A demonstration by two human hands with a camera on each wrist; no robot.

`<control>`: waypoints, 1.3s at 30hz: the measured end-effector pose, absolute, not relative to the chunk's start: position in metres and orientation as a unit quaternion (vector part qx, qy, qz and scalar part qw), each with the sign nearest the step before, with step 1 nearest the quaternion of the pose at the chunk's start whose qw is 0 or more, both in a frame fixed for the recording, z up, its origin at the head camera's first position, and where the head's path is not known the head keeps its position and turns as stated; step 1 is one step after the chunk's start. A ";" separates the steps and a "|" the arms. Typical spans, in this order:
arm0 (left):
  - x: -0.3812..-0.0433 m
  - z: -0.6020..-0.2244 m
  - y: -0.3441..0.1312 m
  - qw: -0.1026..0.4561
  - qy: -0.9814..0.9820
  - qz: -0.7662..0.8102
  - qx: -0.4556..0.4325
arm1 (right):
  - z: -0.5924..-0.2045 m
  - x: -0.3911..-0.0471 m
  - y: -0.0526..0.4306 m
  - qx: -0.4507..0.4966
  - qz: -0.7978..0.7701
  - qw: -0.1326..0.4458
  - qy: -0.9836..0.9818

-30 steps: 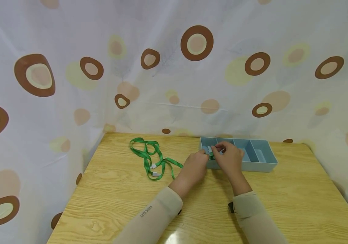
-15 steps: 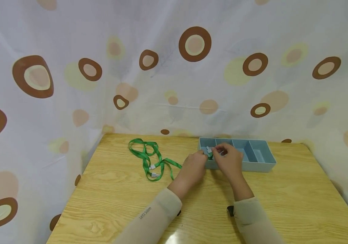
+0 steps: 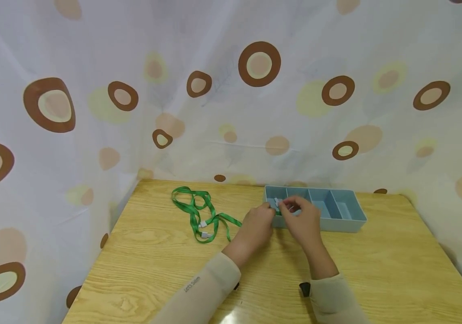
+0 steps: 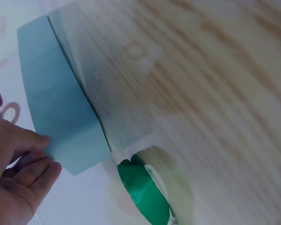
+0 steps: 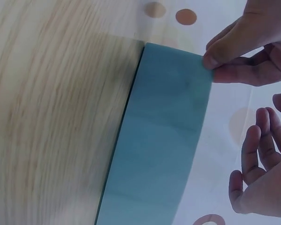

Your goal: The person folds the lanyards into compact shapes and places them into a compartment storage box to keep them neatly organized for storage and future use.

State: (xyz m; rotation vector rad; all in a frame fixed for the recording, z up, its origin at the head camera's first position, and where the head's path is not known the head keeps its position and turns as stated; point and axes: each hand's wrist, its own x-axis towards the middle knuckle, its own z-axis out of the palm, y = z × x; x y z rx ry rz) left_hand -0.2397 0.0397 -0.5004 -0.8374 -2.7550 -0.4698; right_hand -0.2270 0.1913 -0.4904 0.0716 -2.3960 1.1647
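Observation:
My left hand (image 3: 257, 221) grips the front left corner of a blue divided box (image 3: 328, 225). In the right wrist view, its thumb lies over the rim of the box (image 5: 164, 126). My right hand (image 3: 304, 220) reaches over the leftmost compartments and pinches a green lanyard with a white clip (image 3: 277, 202), just above the left compartment. Most of that lanyard is hidden behind the hands. In the right wrist view the other fingers of the right hand (image 5: 267, 178) hang loosely curled above the rim.
Tangled green lanyards (image 3: 193, 210) with white clips lie left of the box on the wooden table (image 3: 154, 270). One loose end runs toward my left wrist. A patterned curtain (image 3: 222, 112) hangs behind and beside the table.
The white clip has turned slightly at my right fingertips, and less of it and of the green band shows. My left hand stays at the box corner. The head view has tilted slightly.

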 end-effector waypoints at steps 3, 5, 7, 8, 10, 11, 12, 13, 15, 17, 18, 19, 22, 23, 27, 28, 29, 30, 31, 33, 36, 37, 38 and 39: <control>-0.240 -0.500 0.037 0.090 -0.936 -0.189 -0.284 | -0.489 -0.223 0.191 0.036 0.440 0.223 -0.869; -0.240 -0.500 0.034 0.074 -0.930 -0.217 -0.287 | -0.487 -0.221 0.191 0.042 0.450 0.214 -0.866; -0.239 -0.500 0.029 0.064 -0.923 -0.244 -0.291 | -0.484 -0.218 0.191 0.046 0.458 0.206 -0.864; -0.238 -0.500 0.026 0.062 -0.919 -0.257 -0.294 | -0.483 -0.217 0.191 0.048 0.462 0.204 -0.862; -0.236 -0.501 0.021 0.070 -0.910 -0.286 -0.292 | -0.480 -0.215 0.190 0.053 0.467 0.203 -0.859; -0.235 -0.501 0.017 0.079 -0.906 -0.300 -0.288 | -0.478 -0.214 0.190 0.056 0.469 0.203 -0.858; -0.233 -0.502 0.014 0.089 -0.902 -0.312 -0.283 | -0.478 -0.212 0.189 0.057 0.471 0.202 -0.857; -0.231 -0.502 0.010 0.101 -0.900 -0.321 -0.278 | -0.477 -0.211 0.188 0.058 0.474 0.199 -0.855; -0.228 -0.500 0.002 0.121 -0.892 -0.344 -0.266 | -0.476 -0.207 0.187 0.058 0.480 0.194 -0.854; -0.225 -0.498 -0.006 0.136 -0.889 -0.353 -0.257 | -0.475 -0.205 0.186 0.055 0.484 0.189 -0.853; -0.224 -0.497 -0.010 0.140 -0.888 -0.356 -0.253 | -0.475 -0.203 0.186 0.054 0.485 0.188 -0.853; -0.222 -0.495 -0.014 0.142 -0.888 -0.359 -0.249 | -0.474 -0.202 0.186 0.053 0.485 0.188 -0.852; -0.220 -0.491 -0.027 0.135 -0.890 -0.368 -0.231 | -0.472 -0.201 0.186 0.057 0.485 0.196 -0.850; -0.219 -0.489 -0.031 0.129 -0.890 -0.375 -0.224 | -0.471 -0.200 0.186 0.058 0.486 0.198 -0.849; -0.213 -0.484 -0.049 0.108 -0.889 -0.402 -0.190 | -0.470 -0.199 0.188 0.059 0.489 0.199 -0.847; -0.211 -0.483 -0.053 0.106 -0.888 -0.408 -0.182 | -0.469 -0.199 0.189 0.059 0.489 0.197 -0.848; -0.209 -0.483 -0.057 0.106 -0.888 -0.412 -0.173 | -0.469 -0.198 0.189 0.059 0.490 0.193 -0.848; -0.208 -0.483 -0.060 0.108 -0.888 -0.414 -0.166 | -0.469 -0.198 0.190 0.059 0.490 0.189 -0.849; -0.206 -0.483 -0.064 0.110 -0.888 -0.416 -0.161 | -0.469 -0.197 0.192 0.057 0.492 0.185 -0.849; -0.204 -0.483 -0.070 0.107 -0.887 -0.423 -0.151 | -0.467 -0.193 0.195 0.041 0.497 0.174 -0.849; -0.201 -0.482 -0.079 0.108 -0.883 -0.434 -0.143 | -0.466 -0.190 0.198 0.023 0.509 0.174 -0.843; -0.201 -0.481 -0.083 0.106 -0.883 -0.437 -0.138 | -0.465 -0.190 0.198 0.018 0.512 0.176 -0.841; -0.200 -0.481 -0.086 0.106 -0.885 -0.435 -0.130 | -0.464 -0.189 0.199 0.016 0.513 0.179 -0.839; -0.200 -0.481 -0.089 0.108 -0.888 -0.430 -0.122 | -0.463 -0.189 0.199 0.018 0.515 0.183 -0.837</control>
